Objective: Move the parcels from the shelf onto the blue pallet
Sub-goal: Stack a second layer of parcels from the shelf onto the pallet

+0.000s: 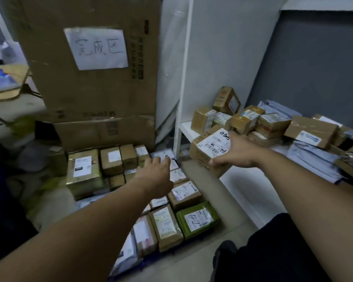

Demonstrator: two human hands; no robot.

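Two big cartons [49, 82] [102, 132] (stacked), one handwritten sign [96, 48]

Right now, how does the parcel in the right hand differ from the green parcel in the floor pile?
The held parcel is brown cardboard; the green parcel is wrapped in green. The held parcel is gripped by the right hand at the shelf edge, tilted; the green parcel lies flat, untouched, among other parcels. Both carry a white label with handwriting.
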